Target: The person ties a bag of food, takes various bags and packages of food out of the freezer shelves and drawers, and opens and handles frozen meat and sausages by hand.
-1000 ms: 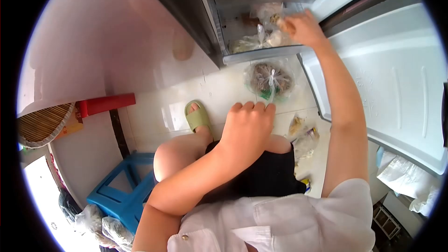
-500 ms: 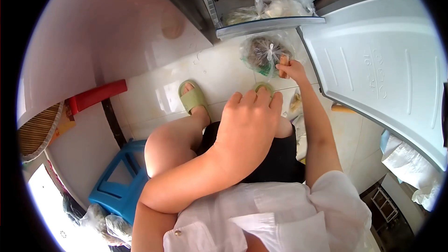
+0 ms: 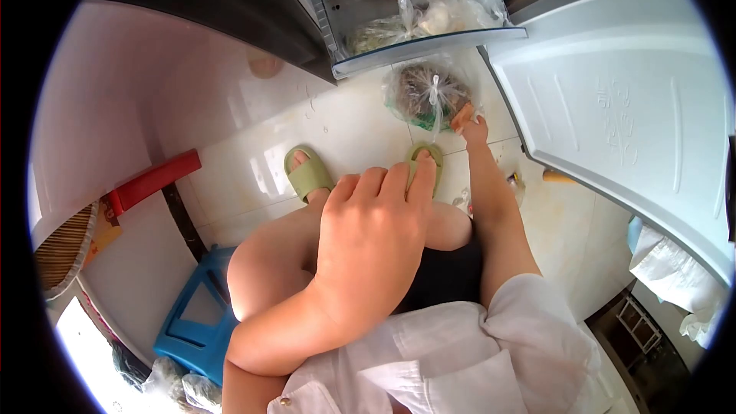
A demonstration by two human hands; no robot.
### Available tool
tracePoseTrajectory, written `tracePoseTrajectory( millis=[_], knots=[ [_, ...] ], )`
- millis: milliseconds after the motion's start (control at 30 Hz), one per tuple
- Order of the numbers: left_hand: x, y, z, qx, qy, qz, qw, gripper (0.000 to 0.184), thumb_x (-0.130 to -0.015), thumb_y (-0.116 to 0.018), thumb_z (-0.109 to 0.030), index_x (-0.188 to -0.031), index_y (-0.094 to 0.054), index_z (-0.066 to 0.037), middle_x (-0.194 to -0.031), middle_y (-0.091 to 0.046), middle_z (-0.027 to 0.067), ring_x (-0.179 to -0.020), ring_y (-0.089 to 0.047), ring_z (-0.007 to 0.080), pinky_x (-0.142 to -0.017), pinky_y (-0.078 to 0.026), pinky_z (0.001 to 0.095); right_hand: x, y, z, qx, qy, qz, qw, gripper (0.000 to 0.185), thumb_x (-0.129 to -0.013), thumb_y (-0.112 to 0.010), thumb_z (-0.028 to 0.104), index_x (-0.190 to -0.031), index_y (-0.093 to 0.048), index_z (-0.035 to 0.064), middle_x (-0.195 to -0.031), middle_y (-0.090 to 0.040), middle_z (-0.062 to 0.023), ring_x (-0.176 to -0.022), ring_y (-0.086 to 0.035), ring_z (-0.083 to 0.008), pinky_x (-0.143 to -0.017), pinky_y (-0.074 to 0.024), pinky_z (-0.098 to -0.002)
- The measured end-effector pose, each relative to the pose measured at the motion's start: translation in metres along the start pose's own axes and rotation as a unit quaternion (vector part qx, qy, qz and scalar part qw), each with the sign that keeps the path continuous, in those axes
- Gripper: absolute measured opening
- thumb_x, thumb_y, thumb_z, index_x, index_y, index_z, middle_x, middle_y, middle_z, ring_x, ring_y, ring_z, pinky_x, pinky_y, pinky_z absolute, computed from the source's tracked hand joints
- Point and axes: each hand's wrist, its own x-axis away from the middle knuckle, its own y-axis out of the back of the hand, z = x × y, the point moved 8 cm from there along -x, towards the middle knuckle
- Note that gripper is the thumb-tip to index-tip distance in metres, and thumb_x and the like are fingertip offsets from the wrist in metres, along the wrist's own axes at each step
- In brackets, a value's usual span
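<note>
A pale tiled floor [image 3: 261, 172] spreads beneath an open refrigerator door [image 3: 636, 100], its light inner panel standing at the right of the scene. A person in a white shirt [image 3: 460, 330] and black shorts [image 3: 445, 284] leans over bent knees before the appliance. A pulled-out drawer [image 3: 433, 50] with a clear front edge holds several plastic bags [image 3: 437, 15], gathered mostly toward its front and right side. At lower left, a blue stool [image 3: 195, 341] stands beside the person's leg. On the floor just below the drawer front sits a knotted clear bag [image 3: 418, 92] with dark contents, a little green showing along its lower edge. Green slippers [image 3: 310, 178] are on the person's feet, one of them near the bag. The left hand [image 3: 376, 234] is above the lap, back upward, fingers bent and close together; whether it grips anything cannot be told. The right hand [image 3: 476, 132] reaches down to the bag's right side, fingers narrowed on a small orange-brown piece [image 3: 461, 117], which overlaps the bag's edge in view; contact between the two is unclear.
</note>
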Motion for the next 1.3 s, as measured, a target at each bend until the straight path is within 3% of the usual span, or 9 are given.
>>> tracePoseTrajectory(
  millis=[100,167,333,400,533,733,833,1000,1300],
  knots=[
    [0.000,0.001,0.000,-0.009,-0.005,-0.013,1.000,0.038,-0.070,-0.068,-0.009,-0.107,-0.061,-0.006,-0.091,-0.064,0.0049,-0.081,-0.062,0.0225,-0.074,-0.050,0.0340,0.037,-0.012,0.046,0.114,0.145,0.133,0.974,0.064,-0.071,-0.071,0.008,-0.129,-0.046,-0.0003,-0.118,-0.054,-0.0170,-0.112,-0.052,-0.0339,-0.098,-0.0404,-0.0366],
    [0.000,0.004,-0.002,-0.011,-0.010,-0.055,0.998,0.035,-0.070,-0.067,-0.009,-0.105,-0.062,-0.006,-0.088,-0.064,0.0045,-0.079,-0.062,0.0213,-0.072,-0.050,0.0334,0.080,0.002,0.119,0.167,0.292,0.014,0.941,0.055,-0.071,-0.068,0.004,-0.122,-0.050,0.0013,-0.115,-0.053,-0.0152,-0.109,-0.050,-0.0337,-0.095,-0.0401,-0.0376],
    [-0.003,0.012,-0.006,0.013,-0.026,-0.126,0.992,0.034,-0.067,-0.064,-0.008,-0.101,-0.063,-0.007,-0.079,-0.062,0.0024,-0.071,-0.062,0.0179,-0.066,-0.050,0.0304,0.281,0.013,0.350,0.109,0.700,-0.097,0.699,0.035,-0.072,-0.063,0.002,-0.107,-0.058,0.0047,-0.105,-0.053,-0.0136,-0.098,-0.050,-0.0325,-0.085,-0.0385,-0.0402],
    [-0.005,0.010,-0.007,0.024,-0.026,-0.118,0.992,0.034,-0.065,-0.064,-0.008,-0.099,-0.063,-0.007,-0.075,-0.060,0.0012,-0.069,-0.061,0.0169,-0.063,-0.049,0.0290,0.307,0.004,0.419,0.149,0.737,-0.063,0.657,0.035,-0.073,-0.066,0.006,-0.108,-0.058,0.0072,-0.106,-0.054,-0.0139,-0.098,-0.051,-0.0328,-0.086,-0.0394,-0.0427],
    [-0.010,0.007,-0.011,0.018,-0.019,-0.125,0.992,0.026,-0.061,-0.065,-0.012,-0.086,-0.060,-0.008,-0.068,-0.055,0.0000,-0.063,-0.059,0.0166,-0.057,-0.046,0.0282,0.229,-0.073,0.461,0.455,0.561,0.089,0.685,0.073,-0.068,-0.077,0.040,-0.129,-0.052,0.0097,-0.132,-0.048,-0.0203,-0.123,-0.045,-0.0374,-0.103,-0.0371,-0.0391],
    [-0.017,0.006,-0.005,0.032,-0.011,-0.129,0.991,0.031,-0.052,-0.068,-0.023,-0.076,-0.056,-0.007,-0.063,-0.053,0.0021,-0.059,-0.057,0.0171,-0.056,-0.045,0.0288,0.142,-0.125,0.420,0.640,0.371,0.185,0.647,0.096,-0.053,-0.076,0.056,-0.133,-0.049,0.0107,-0.136,-0.046,-0.0183,-0.121,-0.049,-0.0346,-0.099,-0.0417,-0.0408],
    [-0.017,0.008,-0.003,0.037,-0.014,-0.148,0.988,0.034,-0.050,-0.068,-0.025,-0.076,-0.056,-0.007,-0.063,-0.053,0.0032,-0.058,-0.057,0.0184,-0.056,-0.046,0.0294,0.141,-0.119,0.430,0.521,0.332,0.340,0.709,0.078,-0.057,-0.072,0.044,-0.125,-0.056,0.0085,-0.123,-0.057,-0.0179,-0.112,-0.055,-0.0317,-0.093,-0.0444,-0.0388],
    [-0.014,0.010,-0.010,0.065,-0.030,-0.141,0.987,0.029,-0.052,-0.067,-0.021,-0.073,-0.055,-0.007,-0.062,-0.053,0.0039,-0.060,-0.058,0.0197,-0.058,-0.047,0.0300,0.125,-0.068,0.460,0.296,0.195,0.334,0.873,0.049,-0.070,-0.059,0.026,-0.115,-0.061,0.0076,-0.107,-0.063,-0.0096,-0.103,-0.059,-0.0228,-0.085,-0.0473,-0.0352],
    [-0.015,0.018,-0.014,0.197,-0.042,-0.124,0.972,0.060,-0.061,-0.071,-0.013,-0.119,-0.057,-0.003,-0.074,-0.061,0.0094,-0.068,-0.061,0.0260,-0.064,-0.050,0.0348,0.210,0.000,0.467,-0.204,0.126,0.431,0.870,0.056,-0.075,-0.050,0.010,-0.128,-0.045,-0.0061,-0.124,-0.052,-0.0193,-0.118,-0.050,-0.0303,-0.102,-0.0393,-0.0436]
  ],
)
